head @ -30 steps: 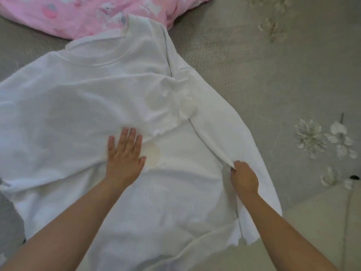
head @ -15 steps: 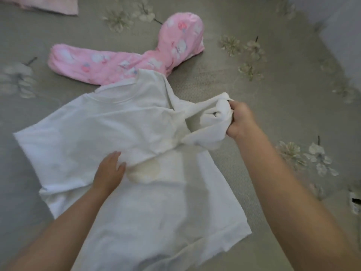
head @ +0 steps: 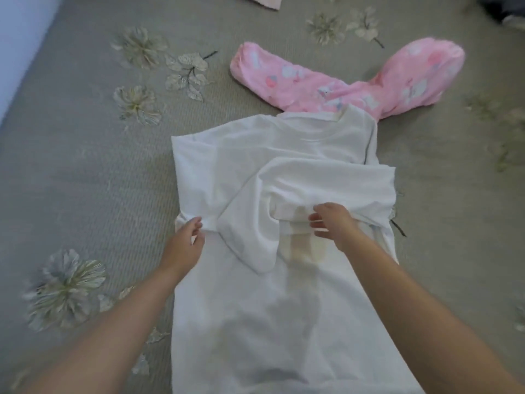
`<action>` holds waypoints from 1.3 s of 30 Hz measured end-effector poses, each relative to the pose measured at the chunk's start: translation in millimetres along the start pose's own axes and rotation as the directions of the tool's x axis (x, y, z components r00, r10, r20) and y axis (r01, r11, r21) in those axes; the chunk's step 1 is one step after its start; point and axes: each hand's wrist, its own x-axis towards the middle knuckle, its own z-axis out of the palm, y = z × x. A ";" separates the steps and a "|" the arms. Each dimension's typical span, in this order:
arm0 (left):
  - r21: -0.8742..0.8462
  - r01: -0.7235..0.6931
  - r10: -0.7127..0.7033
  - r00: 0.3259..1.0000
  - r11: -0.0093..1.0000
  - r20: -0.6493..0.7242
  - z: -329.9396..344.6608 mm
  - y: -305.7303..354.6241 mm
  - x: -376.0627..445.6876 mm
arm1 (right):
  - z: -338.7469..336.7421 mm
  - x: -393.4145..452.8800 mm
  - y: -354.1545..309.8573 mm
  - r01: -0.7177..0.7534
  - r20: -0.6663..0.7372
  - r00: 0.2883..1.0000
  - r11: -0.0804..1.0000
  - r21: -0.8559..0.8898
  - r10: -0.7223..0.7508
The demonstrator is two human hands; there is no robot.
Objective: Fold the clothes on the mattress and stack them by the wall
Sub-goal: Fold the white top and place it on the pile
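A white long-sleeved shirt point(head: 255, 308) lies flat on the grey flowered mattress point(head: 85, 194), its collar pointing away from me. Both sleeves are folded in across its body and overlap at the middle. My left hand point(head: 184, 243) pinches the fabric at the shirt's left edge. My right hand point(head: 332, 223) hovers over the folded right sleeve with its fingers spread and holds nothing. A pink patterned garment point(head: 355, 81) lies spread out beyond the shirt, its lower edge under the collar.
A pale wall point(head: 17, 38) runs along the mattress at the upper left. Another pink piece point(head: 264, 0) shows at the top edge, and something dark point(head: 502, 9) sits at the top right corner.
My right hand has carried the right sleeve across the shirt's body, laid it down and let go. My left hand has slid from the middle to the shirt's left edge. The view has shifted.
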 end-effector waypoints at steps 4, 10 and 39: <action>-0.009 0.024 -0.023 0.991 1.000 0.135 38.2 26.4 34.8 | -19.8 22.0 19.8 0.256 0.041 0.932 0.571 -0.780 -0.361; 0.337 -0.076 0.018 0.985 0.939 0.170 55.0 42.8 60.2 | -28.7 50.6 34.0 0.136 0.169 0.869 -0.104 -0.985 -0.466; 0.481 -0.397 0.448 0.894 0.782 0.010 -19.2 59.3 104.2 | -71.6 121.2 -51.2 0.243 0.162 0.951 0.311 -0.919 -0.264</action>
